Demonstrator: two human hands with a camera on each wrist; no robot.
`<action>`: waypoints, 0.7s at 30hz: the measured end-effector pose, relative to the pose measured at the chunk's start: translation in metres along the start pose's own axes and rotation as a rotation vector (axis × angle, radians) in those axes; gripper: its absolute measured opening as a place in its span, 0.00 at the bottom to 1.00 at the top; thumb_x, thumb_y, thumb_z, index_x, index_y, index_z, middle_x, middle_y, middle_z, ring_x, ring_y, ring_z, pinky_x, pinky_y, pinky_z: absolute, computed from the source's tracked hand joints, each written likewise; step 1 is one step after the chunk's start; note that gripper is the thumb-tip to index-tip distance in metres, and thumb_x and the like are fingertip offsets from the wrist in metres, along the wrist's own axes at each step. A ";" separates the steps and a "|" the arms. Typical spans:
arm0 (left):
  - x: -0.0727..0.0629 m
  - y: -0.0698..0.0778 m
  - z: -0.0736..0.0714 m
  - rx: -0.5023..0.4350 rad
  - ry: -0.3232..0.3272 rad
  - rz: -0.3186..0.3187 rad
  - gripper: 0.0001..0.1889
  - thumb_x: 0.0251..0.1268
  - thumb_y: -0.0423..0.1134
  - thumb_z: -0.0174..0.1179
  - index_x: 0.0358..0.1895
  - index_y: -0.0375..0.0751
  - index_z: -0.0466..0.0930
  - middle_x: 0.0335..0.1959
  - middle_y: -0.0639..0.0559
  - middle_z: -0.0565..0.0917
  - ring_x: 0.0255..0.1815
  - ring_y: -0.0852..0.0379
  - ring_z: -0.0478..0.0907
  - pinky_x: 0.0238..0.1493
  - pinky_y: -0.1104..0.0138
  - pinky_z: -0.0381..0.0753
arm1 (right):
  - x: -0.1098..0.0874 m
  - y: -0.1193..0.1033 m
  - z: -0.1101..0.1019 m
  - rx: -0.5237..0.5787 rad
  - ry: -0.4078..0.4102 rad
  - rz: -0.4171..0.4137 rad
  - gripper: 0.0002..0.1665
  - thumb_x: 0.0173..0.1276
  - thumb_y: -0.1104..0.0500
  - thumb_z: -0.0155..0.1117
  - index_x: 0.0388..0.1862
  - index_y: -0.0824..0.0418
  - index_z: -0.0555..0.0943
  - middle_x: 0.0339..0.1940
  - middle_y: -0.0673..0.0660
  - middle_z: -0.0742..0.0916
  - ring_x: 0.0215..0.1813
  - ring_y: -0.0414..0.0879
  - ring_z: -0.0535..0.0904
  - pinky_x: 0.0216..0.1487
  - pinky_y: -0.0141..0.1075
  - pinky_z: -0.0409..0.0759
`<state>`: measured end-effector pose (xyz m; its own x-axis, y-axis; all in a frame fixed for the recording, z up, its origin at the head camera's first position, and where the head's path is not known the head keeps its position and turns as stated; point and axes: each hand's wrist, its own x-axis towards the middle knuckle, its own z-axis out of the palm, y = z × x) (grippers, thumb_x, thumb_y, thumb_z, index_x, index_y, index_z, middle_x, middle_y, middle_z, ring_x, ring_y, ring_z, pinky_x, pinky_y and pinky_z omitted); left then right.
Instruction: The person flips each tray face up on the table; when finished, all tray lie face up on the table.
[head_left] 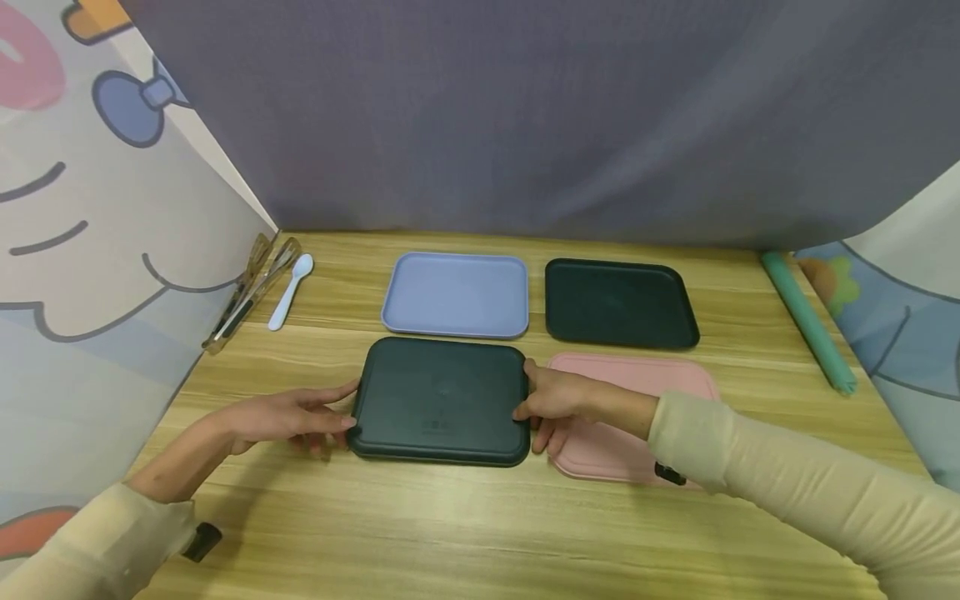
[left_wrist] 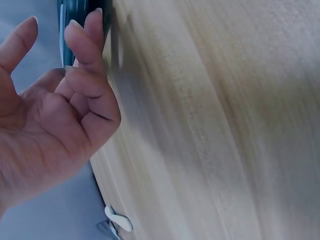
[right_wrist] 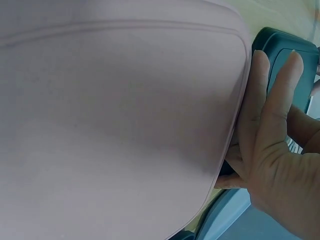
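Note:
In the head view a dark green tray lies near the middle of the wooden table, its flat face with faint markings upward. My left hand is at its left edge, thumb tip at the near corner and index finger stretched along the side. The left wrist view shows the lower fingers loosely bent beside the tray's edge. On the opposite side my right hand holds the tray's right edge with thumb and index finger, its other fingers lower down. The right forearm crosses over a pink tray.
Behind stand a blue tray and another dark green tray, side by side. Tongs and a light blue spoon lie at the back left. A green roll lies along the right edge. Grey cloth closes off the back.

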<state>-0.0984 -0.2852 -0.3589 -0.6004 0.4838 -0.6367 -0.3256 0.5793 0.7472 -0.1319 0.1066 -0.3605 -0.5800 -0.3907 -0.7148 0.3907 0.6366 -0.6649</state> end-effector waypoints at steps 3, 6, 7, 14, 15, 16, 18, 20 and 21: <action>-0.003 0.002 0.000 0.004 0.008 0.002 0.45 0.74 0.50 0.58 0.83 0.47 0.38 0.42 0.45 0.81 0.32 0.55 0.77 0.39 0.62 0.79 | 0.000 0.000 0.000 0.002 0.002 0.001 0.59 0.74 0.64 0.58 0.81 0.61 0.24 0.36 0.68 0.81 0.20 0.47 0.85 0.22 0.39 0.84; -0.004 0.004 0.001 0.003 0.001 0.024 0.45 0.75 0.49 0.57 0.83 0.47 0.36 0.45 0.43 0.83 0.30 0.57 0.76 0.40 0.61 0.79 | 0.000 0.000 0.000 0.003 0.005 0.005 0.58 0.74 0.65 0.58 0.81 0.61 0.24 0.36 0.67 0.81 0.20 0.46 0.85 0.22 0.38 0.84; -0.004 0.004 0.001 0.005 -0.001 0.035 0.46 0.75 0.49 0.57 0.83 0.46 0.35 0.46 0.43 0.83 0.29 0.57 0.76 0.40 0.61 0.79 | 0.000 0.000 0.000 0.004 0.005 0.007 0.58 0.74 0.65 0.58 0.81 0.61 0.24 0.36 0.67 0.81 0.20 0.46 0.85 0.22 0.38 0.84; -0.004 0.012 0.011 0.055 0.096 0.075 0.48 0.73 0.49 0.60 0.82 0.42 0.35 0.33 0.45 0.78 0.26 0.56 0.72 0.31 0.63 0.73 | 0.002 0.002 -0.001 0.015 0.008 0.010 0.56 0.75 0.66 0.55 0.81 0.61 0.25 0.35 0.65 0.81 0.19 0.45 0.85 0.22 0.37 0.84; -0.004 0.013 0.013 0.062 0.117 0.077 0.49 0.72 0.49 0.61 0.82 0.42 0.35 0.32 0.46 0.77 0.25 0.56 0.71 0.31 0.63 0.72 | 0.002 0.002 -0.001 0.019 0.010 0.008 0.56 0.75 0.66 0.55 0.81 0.61 0.25 0.34 0.65 0.80 0.20 0.45 0.85 0.22 0.37 0.84; -0.003 0.014 0.016 0.075 0.140 0.079 0.49 0.72 0.49 0.61 0.82 0.41 0.36 0.31 0.47 0.76 0.25 0.56 0.69 0.30 0.63 0.71 | 0.002 0.002 0.000 0.021 0.011 0.008 0.56 0.75 0.66 0.55 0.81 0.60 0.25 0.34 0.65 0.80 0.20 0.45 0.85 0.22 0.37 0.84; -0.003 0.016 0.021 0.100 0.183 0.080 0.50 0.71 0.50 0.62 0.82 0.40 0.37 0.31 0.47 0.75 0.25 0.57 0.68 0.30 0.63 0.69 | 0.003 0.002 0.000 0.023 0.016 0.009 0.56 0.75 0.66 0.55 0.82 0.60 0.25 0.34 0.64 0.80 0.20 0.45 0.85 0.22 0.37 0.84; -0.002 0.017 0.024 0.121 0.212 0.081 0.50 0.70 0.50 0.63 0.82 0.39 0.37 0.31 0.47 0.75 0.24 0.57 0.67 0.29 0.64 0.69 | 0.003 0.001 0.001 0.022 0.022 0.009 0.55 0.75 0.66 0.54 0.82 0.59 0.26 0.34 0.64 0.80 0.20 0.46 0.85 0.23 0.38 0.84; -0.002 0.018 0.025 0.132 0.224 0.083 0.50 0.70 0.50 0.63 0.82 0.39 0.38 0.31 0.47 0.75 0.24 0.58 0.67 0.29 0.64 0.69 | 0.003 0.002 0.001 0.022 0.024 0.009 0.55 0.75 0.67 0.54 0.82 0.59 0.26 0.34 0.64 0.80 0.20 0.46 0.85 0.23 0.38 0.84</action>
<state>-0.0849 -0.2596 -0.3491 -0.7722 0.3846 -0.5058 -0.1798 0.6312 0.7545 -0.1321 0.1059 -0.3637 -0.5929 -0.3691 -0.7157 0.4116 0.6249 -0.6633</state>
